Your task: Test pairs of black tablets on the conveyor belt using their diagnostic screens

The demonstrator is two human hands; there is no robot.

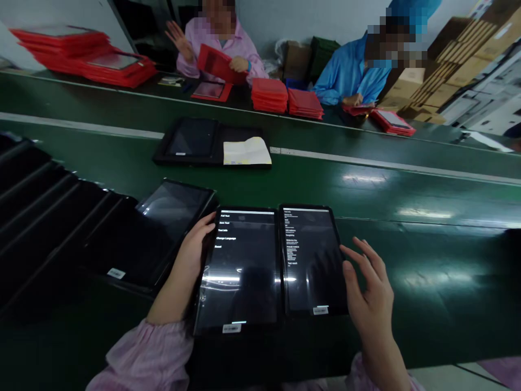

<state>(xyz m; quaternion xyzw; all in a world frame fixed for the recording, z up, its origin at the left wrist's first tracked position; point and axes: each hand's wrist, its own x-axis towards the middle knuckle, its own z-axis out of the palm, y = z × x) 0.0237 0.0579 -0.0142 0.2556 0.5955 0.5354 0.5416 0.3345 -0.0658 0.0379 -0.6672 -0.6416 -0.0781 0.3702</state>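
Observation:
Two tablets lie side by side before me with lit screens. The left tablet (244,260) shows a menu with lines such as "Full Test" and "Reset". On the right tablet (311,260) is a "Test Info" page of small text. My left hand (195,255) grips the left tablet by its left edge, with some fingers hidden. Beside the right tablet's right edge, my right hand (368,288) is open, fingers apart; whether its fingertips touch the edge I cannot tell. Each tablet has a small white label at its bottom edge.
A dark tablet (163,233) lies at my left, near a row of black devices (52,201). Further back is a black tray (217,155) with a tablet and paper. Across the green bench (439,260), two people handle red sleeves (268,95).

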